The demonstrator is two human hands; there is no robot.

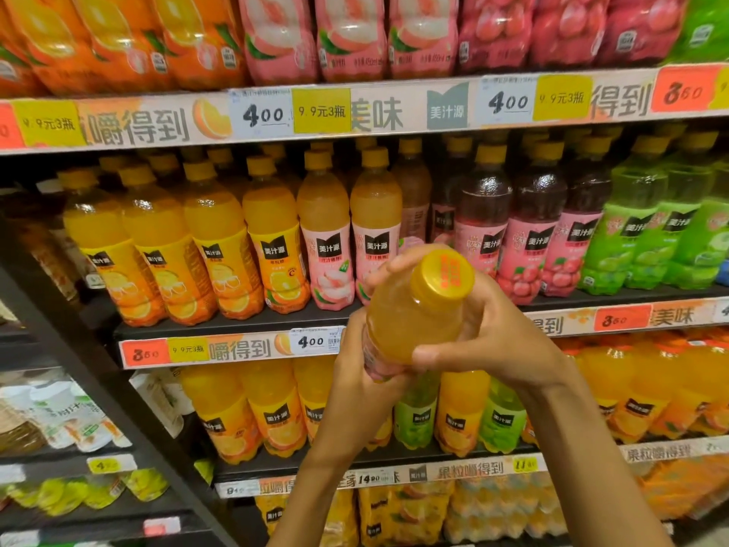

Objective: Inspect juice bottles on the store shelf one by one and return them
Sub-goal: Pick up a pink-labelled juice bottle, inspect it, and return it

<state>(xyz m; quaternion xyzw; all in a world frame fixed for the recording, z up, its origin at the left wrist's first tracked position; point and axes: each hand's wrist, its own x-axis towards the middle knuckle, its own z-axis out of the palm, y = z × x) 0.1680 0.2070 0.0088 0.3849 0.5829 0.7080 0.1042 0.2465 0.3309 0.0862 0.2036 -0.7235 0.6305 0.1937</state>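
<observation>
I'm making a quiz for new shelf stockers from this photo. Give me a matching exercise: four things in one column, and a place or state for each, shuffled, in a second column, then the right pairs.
Things
1. held bottle
2. green bottles
3. orange-label bottles
4. yellow cap

Places or states
A. at the right end of the middle shelf
B. on top of the bottle in hand, tipped toward the camera
C. gripped by the left hand and right hand, off the shelf
D. at the left end of the middle shelf

Pairs: 1-C, 2-A, 3-D, 4-B
</observation>
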